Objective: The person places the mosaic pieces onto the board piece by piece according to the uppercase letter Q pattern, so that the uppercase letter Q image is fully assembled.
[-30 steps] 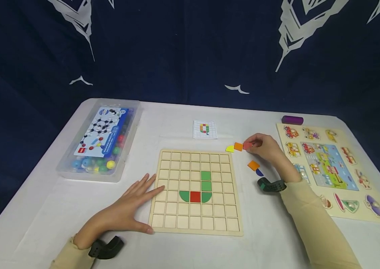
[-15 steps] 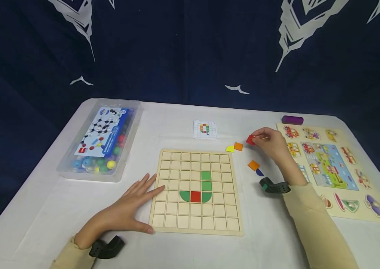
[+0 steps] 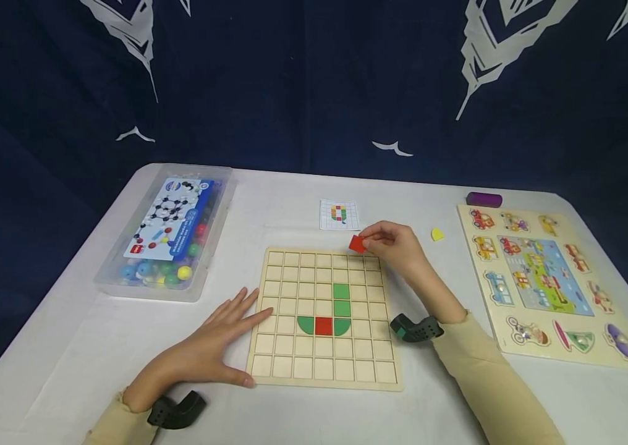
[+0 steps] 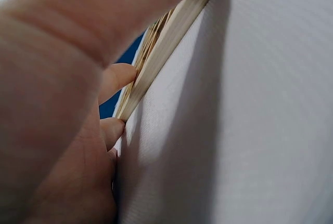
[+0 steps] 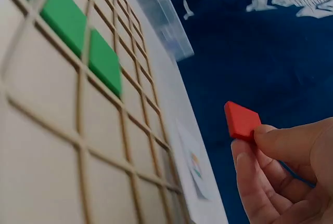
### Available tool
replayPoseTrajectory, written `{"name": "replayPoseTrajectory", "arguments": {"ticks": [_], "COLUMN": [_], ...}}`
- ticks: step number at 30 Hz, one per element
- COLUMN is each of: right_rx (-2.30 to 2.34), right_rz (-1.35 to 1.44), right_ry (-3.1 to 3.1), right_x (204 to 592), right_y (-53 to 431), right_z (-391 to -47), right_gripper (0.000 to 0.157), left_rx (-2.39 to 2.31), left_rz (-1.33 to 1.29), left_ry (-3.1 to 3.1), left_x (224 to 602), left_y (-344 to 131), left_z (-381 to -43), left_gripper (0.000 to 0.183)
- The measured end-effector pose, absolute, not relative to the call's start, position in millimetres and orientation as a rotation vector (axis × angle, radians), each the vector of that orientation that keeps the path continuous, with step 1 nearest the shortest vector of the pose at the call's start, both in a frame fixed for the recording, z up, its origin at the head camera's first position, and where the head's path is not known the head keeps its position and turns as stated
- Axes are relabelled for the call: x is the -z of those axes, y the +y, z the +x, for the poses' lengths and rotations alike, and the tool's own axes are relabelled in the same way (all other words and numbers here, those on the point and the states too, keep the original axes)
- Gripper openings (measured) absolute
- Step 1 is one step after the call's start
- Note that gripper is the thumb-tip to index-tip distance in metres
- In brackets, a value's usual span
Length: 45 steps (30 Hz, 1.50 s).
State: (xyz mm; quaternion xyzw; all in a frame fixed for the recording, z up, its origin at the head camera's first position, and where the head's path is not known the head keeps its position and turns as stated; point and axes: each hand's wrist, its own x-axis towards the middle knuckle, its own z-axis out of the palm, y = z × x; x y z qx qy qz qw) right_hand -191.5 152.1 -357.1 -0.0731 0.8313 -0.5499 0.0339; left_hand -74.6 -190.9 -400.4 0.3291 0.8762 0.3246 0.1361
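Red tile (image 3: pixel 356 244) raised near gridded board (image 3: pixel 322 369); white table (image 3: pixel 275 204), navy curtain (image 3: pixel 269 93) behind.

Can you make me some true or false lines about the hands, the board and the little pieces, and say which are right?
1. The right hand pinches a red square. True.
2. The left hand grips the clear box. False: the left hand touches the board.
3. The card lies beyond the board's far edge. True.
4. The board's red square sits between two blue pieces. False: the green pieces flank it.
5. A yellow piece lies off the board. True.
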Motion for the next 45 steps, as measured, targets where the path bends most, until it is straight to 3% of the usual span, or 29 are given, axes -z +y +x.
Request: {"name": "replayPoseTrajectory", "arguments": {"ticks": [15, 26, 45], "right_rx": [1.560, 1.302, 1.248], "right_rz": [-0.395, -0.621, -0.641], "right_ry": [2.483, 2.650, 2.692], "right_x": [385, 383, 373], "right_y": [114, 111, 124], "right_z": [-184, -182, -178], "right_gripper": [0.008, 0.008, 0.011], "left_rx": [-0.938, -0.935, -0.941], "left_rz": [0.938, 0.949, 0.965], "left_ry": [2.537, 2.544, 2.548], "left_x": [401, 401, 403], "left_y": [-191, -191, -191], "left_z": [-74, -74, -74], "left_gripper": [0.105, 0.106, 0.105]}}
